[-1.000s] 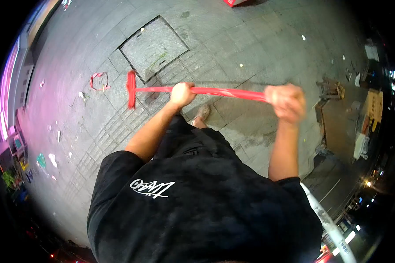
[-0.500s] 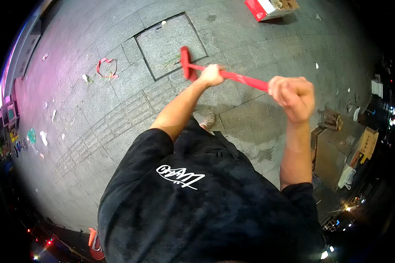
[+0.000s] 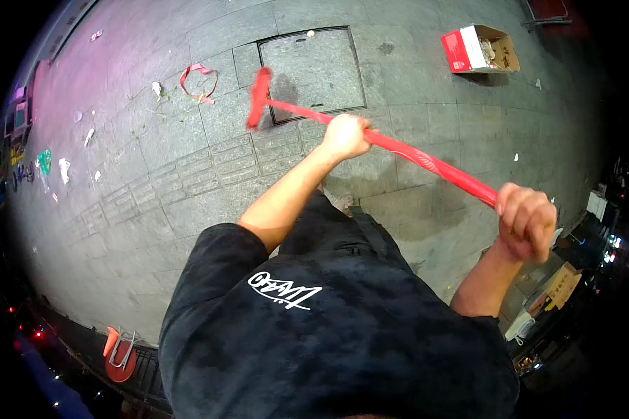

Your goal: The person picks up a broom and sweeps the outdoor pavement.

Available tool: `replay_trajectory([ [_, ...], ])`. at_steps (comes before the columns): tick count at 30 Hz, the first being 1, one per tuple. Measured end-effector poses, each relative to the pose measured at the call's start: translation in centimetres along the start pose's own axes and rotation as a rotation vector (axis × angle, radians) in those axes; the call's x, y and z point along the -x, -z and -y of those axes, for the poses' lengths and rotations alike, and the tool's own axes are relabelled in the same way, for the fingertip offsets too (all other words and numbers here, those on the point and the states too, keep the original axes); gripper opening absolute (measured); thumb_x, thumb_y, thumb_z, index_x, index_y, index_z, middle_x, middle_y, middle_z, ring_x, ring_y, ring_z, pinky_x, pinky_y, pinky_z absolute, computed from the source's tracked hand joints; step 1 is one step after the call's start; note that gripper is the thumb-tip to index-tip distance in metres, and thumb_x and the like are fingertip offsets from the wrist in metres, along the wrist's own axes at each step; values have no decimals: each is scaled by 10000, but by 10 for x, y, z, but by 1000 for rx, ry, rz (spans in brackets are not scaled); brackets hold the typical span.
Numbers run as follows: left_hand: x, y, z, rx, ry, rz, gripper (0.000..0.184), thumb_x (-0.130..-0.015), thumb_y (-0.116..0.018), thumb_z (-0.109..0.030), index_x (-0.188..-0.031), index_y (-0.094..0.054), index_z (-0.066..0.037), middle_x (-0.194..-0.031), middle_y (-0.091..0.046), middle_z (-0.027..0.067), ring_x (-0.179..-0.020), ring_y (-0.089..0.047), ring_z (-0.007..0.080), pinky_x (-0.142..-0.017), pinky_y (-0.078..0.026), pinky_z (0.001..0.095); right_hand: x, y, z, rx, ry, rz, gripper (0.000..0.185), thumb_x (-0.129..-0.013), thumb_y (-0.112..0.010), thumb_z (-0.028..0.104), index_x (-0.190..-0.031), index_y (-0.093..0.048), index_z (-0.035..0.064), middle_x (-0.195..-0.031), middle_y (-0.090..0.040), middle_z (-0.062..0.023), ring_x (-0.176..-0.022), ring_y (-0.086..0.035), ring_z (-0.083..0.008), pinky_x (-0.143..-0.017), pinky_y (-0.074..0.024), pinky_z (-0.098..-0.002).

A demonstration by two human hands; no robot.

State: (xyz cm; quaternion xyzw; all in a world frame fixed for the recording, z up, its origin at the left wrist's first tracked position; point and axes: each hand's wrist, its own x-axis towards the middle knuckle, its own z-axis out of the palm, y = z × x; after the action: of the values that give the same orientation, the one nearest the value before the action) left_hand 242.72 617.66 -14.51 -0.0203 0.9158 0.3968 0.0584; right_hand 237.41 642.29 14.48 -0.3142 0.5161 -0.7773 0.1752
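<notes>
A red broom [image 3: 426, 166] slants across the view, held in both my hands. My left hand [image 3: 347, 136] wraps round the handle partway down, nearer the head. At the upper end of the handle my right hand [image 3: 528, 222] is closed in a fist. The red broom head [image 3: 260, 98], slightly blurred, is over the left edge of a square paving cover [image 3: 321, 66], with a dark shadow beside it. A looped red strap [image 3: 199, 84] lies on the paving left of the head. Its bristles cannot be made out clearly.
An open red and white cardboard box [image 3: 468, 52] stands at upper right with scraps inside. White litter [image 3: 64, 170] and a green scrap [image 3: 44, 162] lie at left. A red stool [image 3: 121, 357] is at lower left; flattened cardboard [image 3: 562, 285] is at lower right.
The broom head has swung left across the cover, from its lower right side to its left edge. My right hand has moved right and lower. The view has shifted too.
</notes>
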Motion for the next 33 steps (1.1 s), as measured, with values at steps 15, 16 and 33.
replay_trajectory([
  [15,-14,15,8,-112,17,-24,218,-771,-683,-297,-802,-753,-93,-770,-713,180,-787,-709,385,-766,-569,493,17,36,-20,-30,-33,-200,356,-897,-502,112,-576,-353,147,-508,-374,30,-470,-342,-131,-628,-378,-363],
  [16,-15,11,-10,-57,-24,-22,228,-782,-689,-299,-798,-738,-77,-769,-709,176,-794,-705,391,-757,-565,504,17,28,-1,-30,-34,-202,356,-897,-502,112,-576,-353,147,-508,-374,30,-470,-342,-131,-628,-378,-363],
  [33,60,-126,-63,-214,79,-41,198,-792,-691,-271,-798,-731,-77,-841,-715,168,-903,-698,370,-807,-546,502,198,135,-8,-155,-89,-103,281,-835,-543,75,-588,-410,101,-528,-402,-20,-491,-354,-174,-666,-406,-430],
])
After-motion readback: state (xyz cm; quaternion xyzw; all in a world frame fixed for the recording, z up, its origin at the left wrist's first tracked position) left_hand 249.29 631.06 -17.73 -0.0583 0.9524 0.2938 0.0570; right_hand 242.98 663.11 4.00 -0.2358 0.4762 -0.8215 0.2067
